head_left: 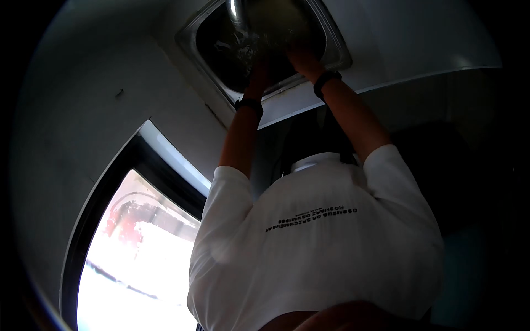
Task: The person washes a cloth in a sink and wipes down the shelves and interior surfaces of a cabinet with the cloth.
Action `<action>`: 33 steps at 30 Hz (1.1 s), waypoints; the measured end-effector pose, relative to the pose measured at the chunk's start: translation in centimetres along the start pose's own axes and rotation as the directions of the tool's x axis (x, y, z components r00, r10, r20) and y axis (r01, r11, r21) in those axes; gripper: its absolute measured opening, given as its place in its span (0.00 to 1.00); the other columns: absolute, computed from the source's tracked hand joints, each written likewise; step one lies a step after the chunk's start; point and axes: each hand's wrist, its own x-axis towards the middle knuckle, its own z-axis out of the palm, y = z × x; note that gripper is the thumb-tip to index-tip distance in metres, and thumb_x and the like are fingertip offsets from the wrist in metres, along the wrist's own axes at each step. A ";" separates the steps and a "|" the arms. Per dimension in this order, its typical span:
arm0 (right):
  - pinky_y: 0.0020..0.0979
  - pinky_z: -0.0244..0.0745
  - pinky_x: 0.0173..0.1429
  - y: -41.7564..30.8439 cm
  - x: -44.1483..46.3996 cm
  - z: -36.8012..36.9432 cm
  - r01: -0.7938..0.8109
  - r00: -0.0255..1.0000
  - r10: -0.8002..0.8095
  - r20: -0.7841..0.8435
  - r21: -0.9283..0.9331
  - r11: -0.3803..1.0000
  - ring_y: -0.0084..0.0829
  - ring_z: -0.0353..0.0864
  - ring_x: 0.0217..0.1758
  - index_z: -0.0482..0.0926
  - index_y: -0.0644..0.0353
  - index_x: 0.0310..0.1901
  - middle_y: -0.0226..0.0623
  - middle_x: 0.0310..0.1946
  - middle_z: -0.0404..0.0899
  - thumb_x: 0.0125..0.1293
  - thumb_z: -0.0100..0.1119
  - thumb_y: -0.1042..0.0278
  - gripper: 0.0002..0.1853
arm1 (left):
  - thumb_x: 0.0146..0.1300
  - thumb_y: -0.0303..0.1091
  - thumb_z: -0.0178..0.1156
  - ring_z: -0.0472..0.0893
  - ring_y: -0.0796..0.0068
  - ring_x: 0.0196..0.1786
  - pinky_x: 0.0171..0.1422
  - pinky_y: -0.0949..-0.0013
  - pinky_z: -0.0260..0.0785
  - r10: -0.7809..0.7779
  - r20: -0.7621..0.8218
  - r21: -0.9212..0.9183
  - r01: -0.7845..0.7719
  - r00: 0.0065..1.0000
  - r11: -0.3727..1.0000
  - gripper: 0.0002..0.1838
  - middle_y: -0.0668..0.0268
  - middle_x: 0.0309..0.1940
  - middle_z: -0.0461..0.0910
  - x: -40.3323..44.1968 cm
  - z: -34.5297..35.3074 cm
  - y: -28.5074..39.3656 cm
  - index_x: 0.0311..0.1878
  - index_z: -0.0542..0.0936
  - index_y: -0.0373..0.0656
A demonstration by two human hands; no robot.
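Both arms reach down into a metal sink [339, 52], under a shiny faucet [236, 11]. Splashing, rippled water [243, 51] fills part of the dark basin. My left hand [259, 71] is low in the basin near the splashes; its fingers are lost in shadow. My right hand [300, 57] is further right in the basin, apart from the left, with its fingers hidden in the dark water area. Whether either hand holds anything does not show. Each wrist wears a dark band, the left band [249, 107] and the right band [327, 84].
A pale counter [392, 49] surrounds the sink, its front edge running close to my forearms. On the left, a light wall [83, 121] holds a bright window [143, 248] with a dark frame. The area below the counter at right is deeply shadowed.
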 end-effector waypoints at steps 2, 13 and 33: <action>0.46 0.76 0.50 0.2 0.4 -1.3 -0.007 0.995 0.010 0.095 -0.028 1.000 0.47 0.80 0.44 0.79 0.65 0.43 0.51 0.41 0.79 0.60 0.52 0.79 0.11 | 0.57 0.33 0.57 0.67 0.47 0.63 0.66 0.54 0.62 0.044 -0.038 0.089 -0.040 0.998 0.995 0.29 0.45 0.59 0.68 -0.7 -0.6 -0.5 0.62 0.67 0.39; 0.46 0.76 0.46 1.4 1.5 -1.4 -0.114 0.857 0.082 0.509 0.033 0.993 0.47 0.80 0.43 0.81 0.59 0.40 0.47 0.39 0.81 0.59 0.56 0.69 0.09 | 0.67 0.42 0.52 0.65 0.56 0.67 0.70 0.58 0.57 -0.024 0.461 -0.303 0.183 0.887 0.935 0.25 0.53 0.64 0.66 -0.7 -4.9 -0.3 0.65 0.67 0.47; 0.45 0.77 0.44 3.1 0.6 1.5 0.012 0.993 -0.021 -0.116 -0.074 0.997 0.42 0.82 0.37 0.84 0.59 0.30 0.46 0.31 0.82 0.54 0.58 0.69 0.06 | 0.60 0.31 0.49 0.75 0.46 0.52 0.55 0.52 0.70 -0.067 0.232 0.046 0.058 0.970 0.997 0.16 0.45 0.50 0.75 -0.7 -3.8 0.5 0.51 0.75 0.38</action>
